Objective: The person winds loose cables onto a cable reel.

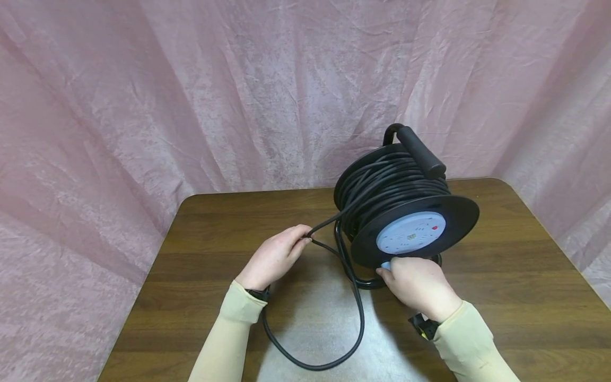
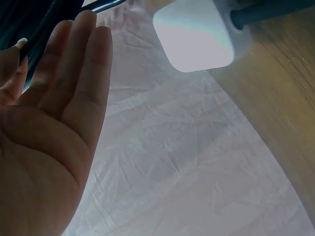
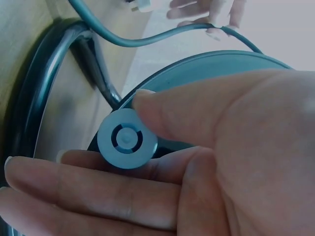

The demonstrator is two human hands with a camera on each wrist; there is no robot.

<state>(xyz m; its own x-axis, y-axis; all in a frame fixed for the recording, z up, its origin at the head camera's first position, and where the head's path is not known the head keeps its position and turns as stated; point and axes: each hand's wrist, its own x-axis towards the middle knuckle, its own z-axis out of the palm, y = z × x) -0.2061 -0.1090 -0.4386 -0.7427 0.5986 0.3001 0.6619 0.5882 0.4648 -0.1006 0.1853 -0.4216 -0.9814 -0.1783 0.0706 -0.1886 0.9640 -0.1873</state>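
Note:
A black cable reel point(image 1: 460, 215) stands on the right half of the table, wound with many turns of black cable point(image 1: 410, 178). Between thumb and fingertips my left hand point(image 1: 274, 254) pinches the cable, left of the reel. From there the cable runs up onto the drum and also down into a loose loop on the table. My right hand point(image 1: 420, 284) holds the reel's small pale round knob point(image 3: 127, 140) at the lower rim of the front disc, thumb on one side and fingers on the other. A white plug point(image 2: 194, 37) on its cable shows past the left palm.
The reel has a black grip handle point(image 1: 422, 154) on top and a bent tubular frame point(image 3: 47, 98) beneath. A pale socket panel point(image 1: 411, 232) with a red button faces the front. Pink curtains point(image 1: 286, 95) hang behind the wooden table point(image 1: 215, 239).

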